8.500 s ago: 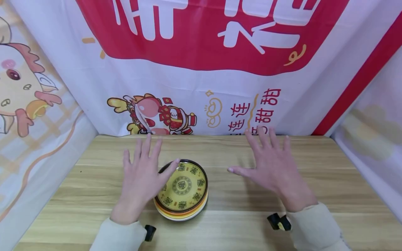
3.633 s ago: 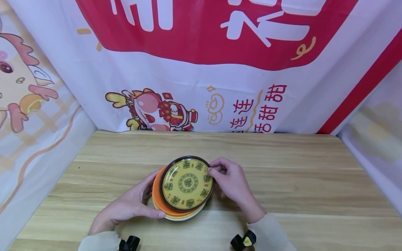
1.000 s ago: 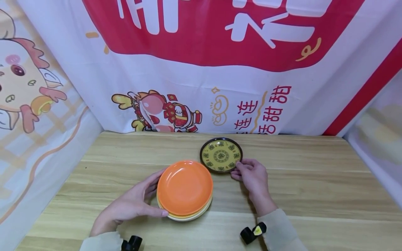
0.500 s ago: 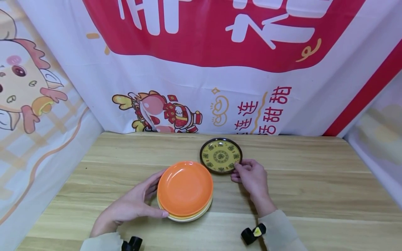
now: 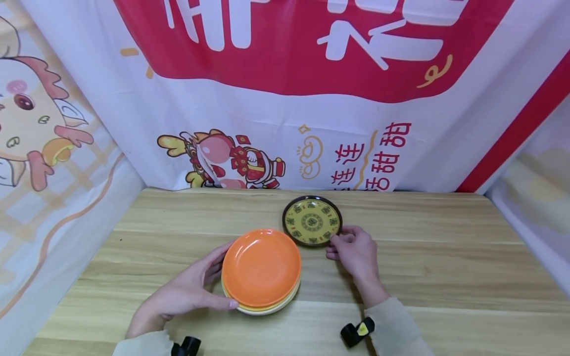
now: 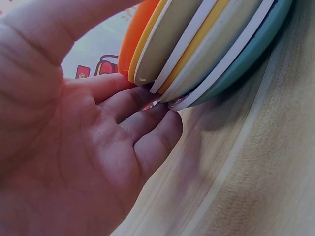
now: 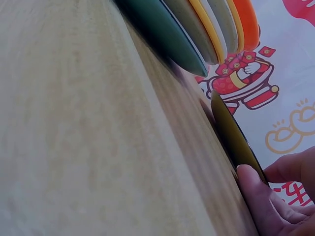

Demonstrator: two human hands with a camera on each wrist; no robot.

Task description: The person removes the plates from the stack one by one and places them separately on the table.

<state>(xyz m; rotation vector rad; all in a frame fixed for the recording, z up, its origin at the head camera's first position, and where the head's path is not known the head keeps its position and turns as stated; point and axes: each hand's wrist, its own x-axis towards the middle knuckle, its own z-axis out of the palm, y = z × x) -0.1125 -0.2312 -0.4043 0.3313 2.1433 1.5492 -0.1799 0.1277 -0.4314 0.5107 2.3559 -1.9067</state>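
Observation:
An orange plate [image 5: 261, 267] tops a stack of several plates; the left wrist view shows yellow, grey and white edges below it and a dark green plate [image 6: 246, 64] at the bottom. My left hand [image 5: 189, 291] holds the stack's left side, thumb at the front rim and fingers round the far left. Behind the stack and to its right, a yellow-green plate with a dark rim and printed characters [image 5: 312, 221] lies on the table. Its near right edge is pinched between thumb and fingers of my right hand [image 5: 356, 251].
The wooden table [image 5: 445, 267] stretches to both sides. A white printed cloth [image 5: 249, 104] with red lettering hangs along its back edge. More cloth walls stand at the left [image 5: 89, 163] and right [image 5: 534, 198].
The patterned plate has gone from the stack's top to the table at back right, uncovering the orange plate. Both hands came down from hovering to the plates; the last second shows almost no motion.

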